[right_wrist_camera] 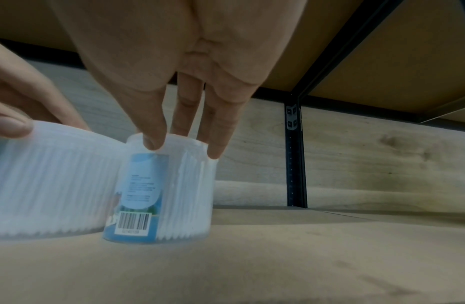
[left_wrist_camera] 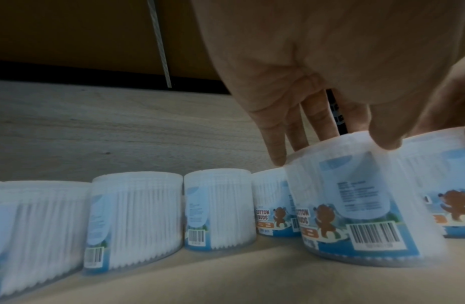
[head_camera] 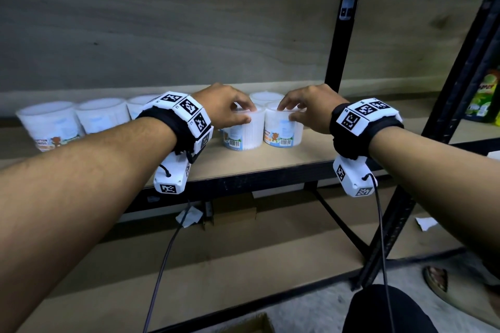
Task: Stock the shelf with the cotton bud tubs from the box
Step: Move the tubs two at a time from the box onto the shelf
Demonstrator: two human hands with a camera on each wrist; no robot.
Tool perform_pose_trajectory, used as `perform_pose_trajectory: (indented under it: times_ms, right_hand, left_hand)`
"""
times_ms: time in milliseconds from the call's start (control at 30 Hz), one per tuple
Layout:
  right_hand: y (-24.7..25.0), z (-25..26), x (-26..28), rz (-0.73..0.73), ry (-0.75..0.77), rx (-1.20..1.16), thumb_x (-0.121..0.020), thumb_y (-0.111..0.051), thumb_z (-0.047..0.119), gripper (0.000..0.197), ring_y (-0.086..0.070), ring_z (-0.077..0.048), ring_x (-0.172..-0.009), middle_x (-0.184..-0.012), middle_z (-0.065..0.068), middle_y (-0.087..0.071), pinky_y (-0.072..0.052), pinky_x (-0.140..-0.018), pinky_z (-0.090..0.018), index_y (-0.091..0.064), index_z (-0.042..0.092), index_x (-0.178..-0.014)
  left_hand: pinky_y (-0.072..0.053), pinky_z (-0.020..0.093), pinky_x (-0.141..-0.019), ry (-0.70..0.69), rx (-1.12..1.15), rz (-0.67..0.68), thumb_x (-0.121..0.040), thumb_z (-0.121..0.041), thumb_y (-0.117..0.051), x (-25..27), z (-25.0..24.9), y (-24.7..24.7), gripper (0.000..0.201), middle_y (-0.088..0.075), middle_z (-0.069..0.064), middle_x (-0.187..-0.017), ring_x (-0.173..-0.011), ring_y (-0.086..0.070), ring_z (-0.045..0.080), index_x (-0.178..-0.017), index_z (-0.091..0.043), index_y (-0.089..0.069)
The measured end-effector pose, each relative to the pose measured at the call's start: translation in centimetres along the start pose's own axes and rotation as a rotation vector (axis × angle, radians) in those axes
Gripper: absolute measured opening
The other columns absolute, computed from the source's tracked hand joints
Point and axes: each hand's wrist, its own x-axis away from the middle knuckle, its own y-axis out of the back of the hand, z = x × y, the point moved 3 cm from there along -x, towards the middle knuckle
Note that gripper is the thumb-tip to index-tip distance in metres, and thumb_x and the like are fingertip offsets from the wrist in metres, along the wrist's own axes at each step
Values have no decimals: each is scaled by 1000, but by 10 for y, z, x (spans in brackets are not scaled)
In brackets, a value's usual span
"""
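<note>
Two clear cotton bud tubs with bear labels stand side by side on the wooden shelf [head_camera: 270,162]. My left hand [head_camera: 243,115] grips the lid rim of the left tub [head_camera: 243,135] from above. My right hand [head_camera: 288,113] grips the top of the right tub [head_camera: 282,132] the same way. In the left wrist view my left hand [left_wrist_camera: 332,148] has fingers and thumb round its tub [left_wrist_camera: 356,205]. The right wrist view shows my right hand [right_wrist_camera: 184,148] pinching its tub [right_wrist_camera: 164,191]. Several more tubs [head_camera: 102,115] line the back. A cardboard box corner [head_camera: 249,324] shows below.
A black upright post [head_camera: 335,62] rises behind the right tub. Green packets [head_camera: 484,97] sit on the neighbouring shelf at the right. The shelf board to the right of the tubs [right_wrist_camera: 330,246] is bare. Cables hang from both wrists over the lower shelf [head_camera: 243,251].
</note>
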Motion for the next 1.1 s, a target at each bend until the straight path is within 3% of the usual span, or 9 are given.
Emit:
perform_pose_trajectory:
  times_ms: [133,300,400,500,700,867,1000,1100]
  right_hand:
    - [1,4,6,38,-4,48,-93,-60,14,34,-56,-15,-113,-122,7,-65,-41,-94,-23,-63,31,-122]
    - [4,10,19,73,-31,102,-92,-62,17,47,-52,-22,-120,-138,-1,-54,-42,-103,-37,-52,32,-134]
    - [8,15,27,86,-34,125,-89,-65,23,47,-49,-22,-121,-135,-3,-51,-42,-103,-40,-52,34,-133]
    - [15,23,36,96,-35,113,-87,-67,27,46,-51,-14,-106,-129,3,-53,-45,-100,-39,-53,37,-130]
    - [27,38,54,115,-20,91,-87,-69,29,45,-51,-11,-93,-123,5,-58,-49,-95,-36,-54,36,-128]
    - [32,53,71,137,-7,82,-88,-67,32,38,-55,-13,-89,-116,9,-63,-49,-93,-35,-55,35,-125]
    - [22,66,89,183,-14,71,-88,-66,41,26,-55,-13,-94,-101,14,-66,-41,-80,-26,-59,34,-112]
    - [7,75,100,222,-9,72,-82,-71,46,21,-57,-14,-94,-94,12,-67,-44,-82,-26,-68,30,-96]
  left_hand:
    - [-40,27,-102,-12,-89,34,-88,-32,-68,8,-4,-3,48,-60,-2,-135,-123,-54,19,-134,-24,-59]
    - [-35,28,-107,15,-118,66,-88,-38,-67,23,-2,-4,57,-52,-3,-144,-129,-48,18,-141,-28,-50]
    - [-34,28,-106,17,-132,73,-88,-39,-66,33,-3,1,56,-52,-3,-143,-129,-47,18,-141,-30,-49]
    - [-34,27,-105,7,-143,77,-89,-39,-65,44,-10,9,52,-53,-4,-140,-129,-46,17,-139,-30,-51]
    - [-45,29,-94,-20,-119,104,-88,-36,-67,61,-26,21,42,-60,-3,-126,-102,-62,16,-129,-29,-59]
    - [-50,32,-93,-15,-67,131,-87,-40,-67,80,-35,26,36,-61,-14,-117,-94,-66,9,-122,-33,-62]
    - [-50,29,-92,-28,-25,140,-87,-42,-68,99,-45,19,32,-65,-13,-110,-89,-66,9,-117,-33,-65]
    - [-52,31,-90,-36,22,187,-85,-46,-68,117,-51,8,27,-67,-14,-106,-87,-67,9,-111,-36,-67]
